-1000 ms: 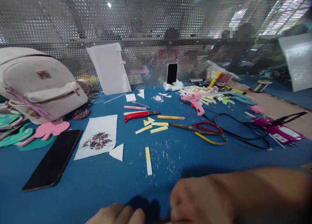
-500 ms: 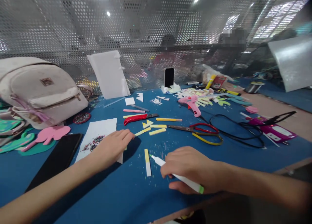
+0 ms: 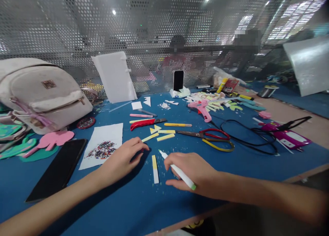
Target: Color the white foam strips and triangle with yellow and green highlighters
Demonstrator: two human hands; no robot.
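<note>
My right hand (image 3: 190,169) grips a white marker (image 3: 181,173) with a green end, its tip pointing to the upper left above the table. Just left of the tip lies a strip (image 3: 155,169), yellow on its upper half and white below. My left hand (image 3: 125,157) hovers beside the strip with thumb and fingers apart, nothing in them. Beyond my left fingertips are a yellow strip (image 3: 150,137), another yellow strip (image 3: 166,137) and small yellow triangles (image 3: 155,129). White paper (image 3: 113,133) with a pile of dark, colourful beads (image 3: 101,150) lies beside my left wrist.
Scissors (image 3: 216,136), a red-handled knife (image 3: 141,124) and a pink glue gun (image 3: 203,109) with a black cord (image 3: 246,141) lie beyond my hands. A dark phone (image 3: 59,171) and a pale backpack (image 3: 51,92) are at left. A perforated metal screen (image 3: 149,34) stands behind.
My left hand has moved right and down toward the two-tone strip, its fingers spreading. My right hand has shifted left and up with the marker, uncovering more of its tip.
</note>
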